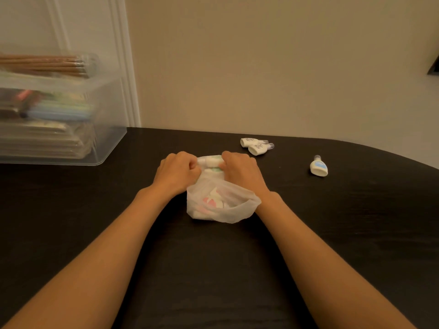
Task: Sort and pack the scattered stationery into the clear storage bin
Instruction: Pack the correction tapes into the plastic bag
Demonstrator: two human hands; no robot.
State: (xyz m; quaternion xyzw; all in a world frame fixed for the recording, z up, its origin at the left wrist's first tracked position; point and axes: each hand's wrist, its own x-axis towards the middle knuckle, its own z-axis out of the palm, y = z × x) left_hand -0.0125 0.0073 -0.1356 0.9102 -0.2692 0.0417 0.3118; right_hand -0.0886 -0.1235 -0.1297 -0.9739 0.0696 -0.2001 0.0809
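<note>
A thin white plastic bag (228, 207) lies on the dark table (213, 269), its mouth open toward me, with small white, pink and green items inside. My left hand (177, 172) and my right hand (242, 170) both grip the bag's far end, fingers curled round the bunched plastic and the white items in it. The clear storage bin (104, 119) stands at the far left, holding pens, flat packets and a pack of brown pencils on top. Two small white glue bottles (255, 145) lie side by side behind my right hand; a third (318, 166) lies farther right.
A beige wall runs close behind the table's curved far edge. White door trim (126, 67) rises behind the bin. A dark object (433, 68) shows at the right edge of the wall.
</note>
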